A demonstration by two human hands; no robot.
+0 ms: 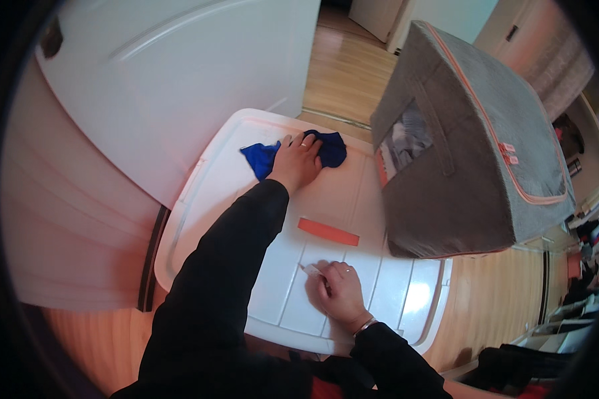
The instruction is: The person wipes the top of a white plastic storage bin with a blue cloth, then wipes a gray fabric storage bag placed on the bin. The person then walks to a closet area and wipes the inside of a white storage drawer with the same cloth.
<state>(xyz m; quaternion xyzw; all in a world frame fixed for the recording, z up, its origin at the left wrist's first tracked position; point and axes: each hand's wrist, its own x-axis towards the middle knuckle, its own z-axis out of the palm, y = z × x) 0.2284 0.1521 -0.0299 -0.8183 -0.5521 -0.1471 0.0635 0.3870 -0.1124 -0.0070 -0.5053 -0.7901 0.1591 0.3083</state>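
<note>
A deep-blue cloth lies bunched on the far part of a white plastic lid. My left hand is on top of it, pressing down with the fingers bent into the fabric, and a ring shows on one finger. Nearer to me, my right hand is closed just over the lid, its fingertips pinching a small, pale, see-through piece. What that piece is, I cannot make out. Between the hands, an orange-red strip label sits on the lid.
A grey fabric storage bag with an orange zip and a clear window stands on the right part of the lid. A white door rises at the far left. Wood floor surrounds the lid, and assorted items crowd the right edge.
</note>
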